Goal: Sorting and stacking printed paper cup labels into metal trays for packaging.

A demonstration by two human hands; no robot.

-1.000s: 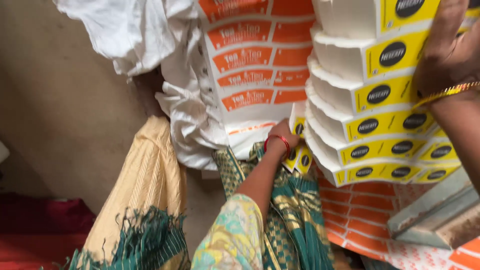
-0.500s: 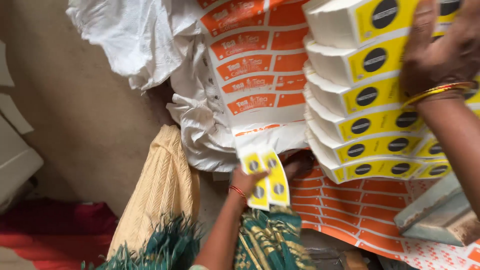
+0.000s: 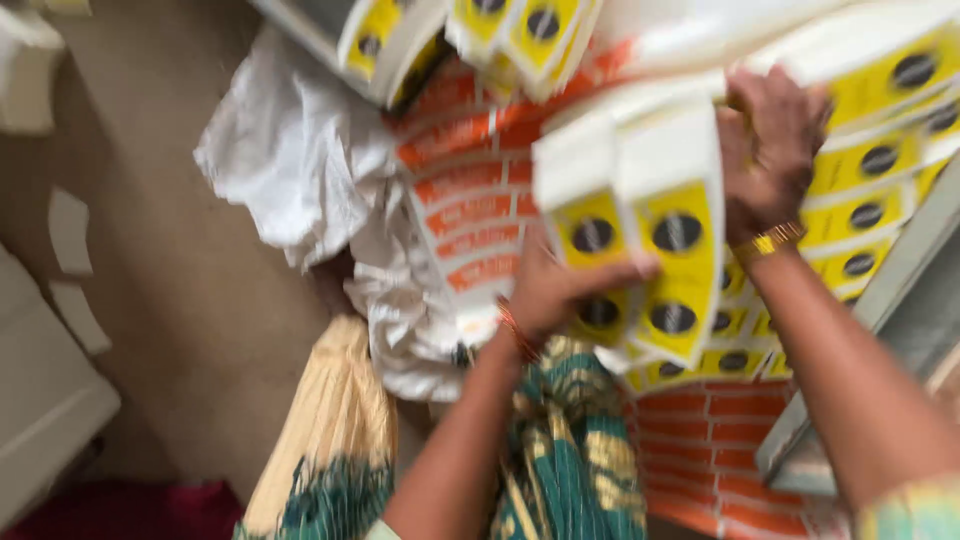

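My left hand (image 3: 556, 290) grips a pair of flat white and yellow cartons (image 3: 640, 215) with black round marks, lifted up in front of me. My right hand (image 3: 768, 150), with a gold bangle at the wrist, presses against a tall stack of the same yellow and white cartons (image 3: 870, 200) on the right. Behind the lifted cartons lies a stack of orange and white flat cartons (image 3: 465, 205). The picture is blurred by motion.
Crumpled white plastic sheeting (image 3: 300, 165) lies left of the orange cartons on a brown floor (image 3: 180, 330). More orange cartons (image 3: 720, 450) lie low right beside a grey board (image 3: 900, 320). Green and gold cloth (image 3: 570, 450) covers my lap. White pieces (image 3: 40, 400) sit far left.
My left hand has pulled the two yellow cartons from the foot of the stack and raised them up toward the camera. The right hand stayed on the stack. The view shifted.
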